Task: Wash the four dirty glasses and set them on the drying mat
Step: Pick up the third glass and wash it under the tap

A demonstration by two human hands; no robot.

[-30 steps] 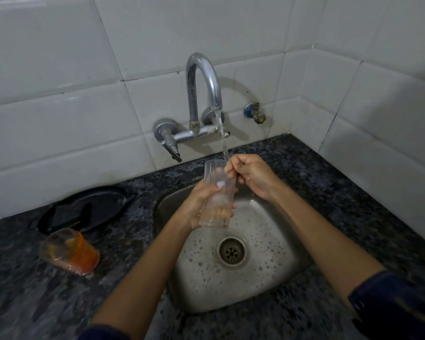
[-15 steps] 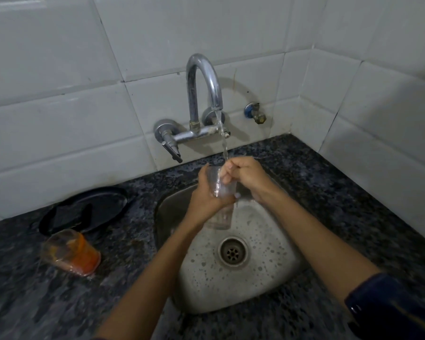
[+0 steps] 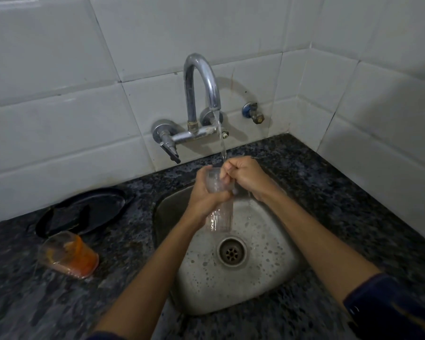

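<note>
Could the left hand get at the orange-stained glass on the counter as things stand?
Probably not right away: the left hand grips the clear glass under the tap. The orange-stained glass lies on its own side of the sink, nothing between.

The scene is dim and slightly grainy, with a cool grey cast over the glossy white wall tiles (image 3: 59,133). Light falls from above and somewhat left: the curved chrome tap (image 3: 201,94) throws a soft shadow to its right on the tiles, and a faint sheen runs along its spout. The speckled dark granite counter (image 3: 341,192) swallows detail, and the lower corners sink into near-black. Wide-angle distortion bows the tile seams toward the edges. The overturned orange-stained clear tumbler (image 3: 68,253) looks soft, its outline smeared.
</note>
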